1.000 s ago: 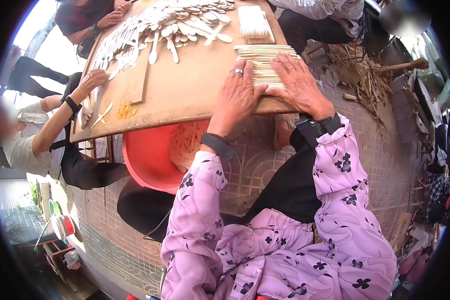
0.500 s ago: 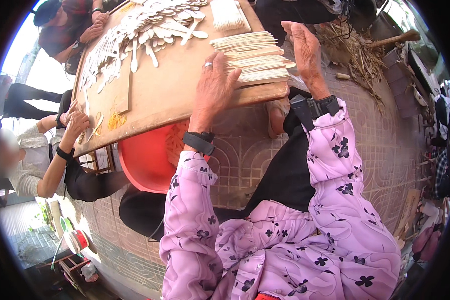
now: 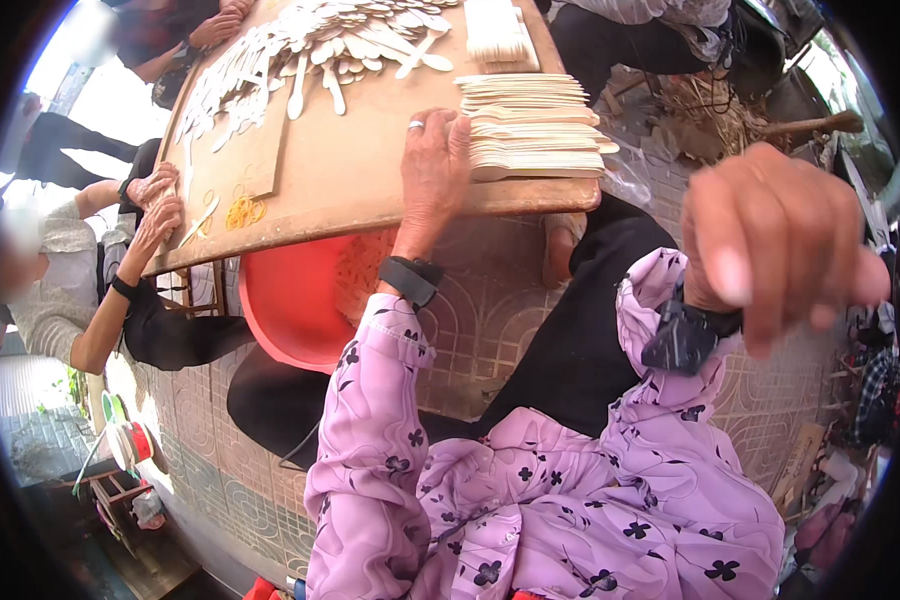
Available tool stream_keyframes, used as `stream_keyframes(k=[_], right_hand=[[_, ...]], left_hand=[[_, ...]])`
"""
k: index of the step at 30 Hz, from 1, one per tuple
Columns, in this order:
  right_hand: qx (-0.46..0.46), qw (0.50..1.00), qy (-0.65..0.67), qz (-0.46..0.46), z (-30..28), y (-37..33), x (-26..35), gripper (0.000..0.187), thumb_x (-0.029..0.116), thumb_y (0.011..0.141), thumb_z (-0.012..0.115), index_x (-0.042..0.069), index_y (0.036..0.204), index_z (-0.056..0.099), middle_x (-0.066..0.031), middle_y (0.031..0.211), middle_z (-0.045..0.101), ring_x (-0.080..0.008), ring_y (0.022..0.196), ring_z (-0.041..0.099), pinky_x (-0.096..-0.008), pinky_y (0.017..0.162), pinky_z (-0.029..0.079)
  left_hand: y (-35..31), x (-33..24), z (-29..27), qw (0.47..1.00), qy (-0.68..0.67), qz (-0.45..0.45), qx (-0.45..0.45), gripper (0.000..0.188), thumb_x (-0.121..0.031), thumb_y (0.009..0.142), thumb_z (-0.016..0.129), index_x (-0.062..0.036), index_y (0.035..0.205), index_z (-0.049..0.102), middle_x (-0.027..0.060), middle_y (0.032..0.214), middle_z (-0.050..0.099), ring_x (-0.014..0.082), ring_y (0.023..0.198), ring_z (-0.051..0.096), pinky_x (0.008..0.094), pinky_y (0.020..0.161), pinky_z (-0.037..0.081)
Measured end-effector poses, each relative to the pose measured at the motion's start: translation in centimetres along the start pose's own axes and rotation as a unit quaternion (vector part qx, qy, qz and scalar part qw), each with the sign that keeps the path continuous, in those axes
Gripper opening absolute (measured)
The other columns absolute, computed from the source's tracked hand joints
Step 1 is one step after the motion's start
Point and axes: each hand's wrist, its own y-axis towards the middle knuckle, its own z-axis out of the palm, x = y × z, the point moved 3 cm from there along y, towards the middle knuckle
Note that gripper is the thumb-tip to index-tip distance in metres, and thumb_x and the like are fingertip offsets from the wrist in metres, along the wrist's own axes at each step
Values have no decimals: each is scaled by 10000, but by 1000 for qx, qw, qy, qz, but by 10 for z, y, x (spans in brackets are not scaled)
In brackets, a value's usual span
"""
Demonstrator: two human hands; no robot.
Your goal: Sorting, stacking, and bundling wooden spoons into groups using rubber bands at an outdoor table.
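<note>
A neat stack of pale wooden cutlery [image 3: 528, 130] lies at the table's near right corner. My left hand [image 3: 435, 165], wearing a ring, lies on the table against the stack's left end, its fingers not wrapped round anything. Raised off the table at the right, close to the camera, is my right hand [image 3: 775, 240]. Its fingers are loosely bent and apart, a little blurred, with nothing visible in them. A second, smaller stack of wooden cutlery [image 3: 495, 35] sits just behind the first one. Loose wooden spoons [image 3: 320, 45] are heaped at the far middle of the table.
Yellow rubber bands [image 3: 245, 211] lie beside a flat board [image 3: 245, 150] on the brown table [image 3: 355, 170]. Under its edge stands a red basin [image 3: 290, 310] with orange-brown pieces. A co-worker's hands [image 3: 155, 205] are at the left edge; other people sit around. A broom [image 3: 760, 125] lies at right.
My right hand has left the right end of the stack and risen rightward, close to the camera. My left hand stays by the stack. The co-worker's hands at the left have come together.
</note>
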Motion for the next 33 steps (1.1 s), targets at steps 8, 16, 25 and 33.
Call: stream_keyframes(k=[8, 16, 25, 33], right_hand=[[206, 974, 54, -73, 69, -16, 27, 256, 57, 833, 508, 4, 585, 545, -101, 592, 534, -206, 560, 587, -470, 849, 494], [145, 988, 57, -20, 82, -36, 36, 392, -46, 832, 449, 72, 460, 412, -29, 469, 398, -165, 436, 508, -466, 913, 496], [-394, 662, -600, 216, -102, -113, 24, 200, 158, 888, 517, -24, 941, 582, -55, 747, 584, -136, 664, 570, -291, 718, 491], [-317, 577, -697, 284, -165, -159, 19, 375, 180, 859, 528, -65, 1142, 512, -202, 1033, 612, -253, 943, 599, -326, 830, 460]], left_hand=[[2, -6, 2, 1000, 13, 13, 8, 375, -362, 929, 437, -17, 909, 582, 153, 930, 591, 332, 927, 528, 415, 783, 434], [-1, -8, 5, 999, 20, 12, 28, 351, -353, 925, 451, -29, 941, 584, 154, 973, 579, 327, 948, 526, 413, 801, 430], [-2, -3, -4, 998, 45, 28, 33, 302, -315, 907, 491, -30, 954, 580, 161, 977, 575, 337, 953, 521, 416, 812, 427], [-2, -13, -1, 1000, 6, 18, 10, 291, -273, 906, 478, 0, 951, 568, 203, 937, 569, 366, 927, 516, 435, 804, 422]])
